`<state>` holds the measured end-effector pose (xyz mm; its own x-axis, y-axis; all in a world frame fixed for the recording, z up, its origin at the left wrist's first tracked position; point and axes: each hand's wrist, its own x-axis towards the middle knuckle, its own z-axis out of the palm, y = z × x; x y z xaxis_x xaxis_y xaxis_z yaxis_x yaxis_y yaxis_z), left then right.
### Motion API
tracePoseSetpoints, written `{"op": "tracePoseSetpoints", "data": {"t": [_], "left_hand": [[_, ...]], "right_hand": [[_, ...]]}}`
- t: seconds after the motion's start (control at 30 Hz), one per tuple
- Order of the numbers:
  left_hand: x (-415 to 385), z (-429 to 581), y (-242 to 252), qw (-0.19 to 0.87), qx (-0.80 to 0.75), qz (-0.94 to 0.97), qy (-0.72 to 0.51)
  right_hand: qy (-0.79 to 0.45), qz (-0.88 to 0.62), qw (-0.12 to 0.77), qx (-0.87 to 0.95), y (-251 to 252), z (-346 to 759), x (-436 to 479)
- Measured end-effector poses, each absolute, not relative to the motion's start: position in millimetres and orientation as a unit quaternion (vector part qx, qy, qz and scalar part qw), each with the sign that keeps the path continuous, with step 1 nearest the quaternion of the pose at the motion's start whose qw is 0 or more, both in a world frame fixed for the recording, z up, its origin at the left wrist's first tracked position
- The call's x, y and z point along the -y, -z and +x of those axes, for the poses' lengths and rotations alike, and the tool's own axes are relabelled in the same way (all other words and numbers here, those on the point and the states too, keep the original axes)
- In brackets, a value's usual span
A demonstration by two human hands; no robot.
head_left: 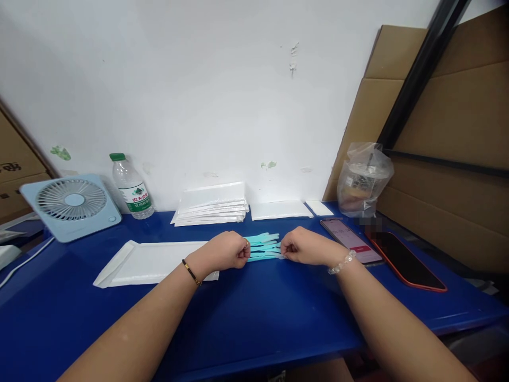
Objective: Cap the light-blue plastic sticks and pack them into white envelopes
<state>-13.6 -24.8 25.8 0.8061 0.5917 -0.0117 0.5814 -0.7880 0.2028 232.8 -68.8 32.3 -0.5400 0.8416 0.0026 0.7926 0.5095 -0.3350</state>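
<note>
Stretched between my two hands, just above the blue table, are several narrow turquoise strips [263,248] with paler ends on the right, rather like the fingers of a glove. My left hand [227,249] is closed on their left end, fingers curled in. At the other end, my right hand [300,247] pinches the pale tips between thumb and fingers. What lies inside the left fist is hidden. Under and beside my left wrist lies a white padded envelope [159,257], its flap at the left folded out.
Along the wall stand a blue fan [73,204], a water bottle [133,188], a stack of white envelopes [212,202], a single envelope [281,209] and a small white card [319,208]. Two phones [353,244] and a bagged cup [363,180] occupy the right side of the table [258,323].
</note>
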Motion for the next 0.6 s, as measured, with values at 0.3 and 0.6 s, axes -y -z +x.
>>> {"op": "tracePoseSetpoints", "data": {"t": [0.3, 0.6], "left_hand": [[26.1, -12.5, -27.0, 0.1, -0.316, 0.943, -0.02], [26.6, -12.9, -28.4, 0.105, -0.306, 0.946, -0.026]], "right_hand": [[-0.148, -0.473, 0.086, 0.864, -30.9, 230.4, 68.0], [-0.142, -0.467, 0.087, 0.868, -27.0, 231.2, 65.0]]}}
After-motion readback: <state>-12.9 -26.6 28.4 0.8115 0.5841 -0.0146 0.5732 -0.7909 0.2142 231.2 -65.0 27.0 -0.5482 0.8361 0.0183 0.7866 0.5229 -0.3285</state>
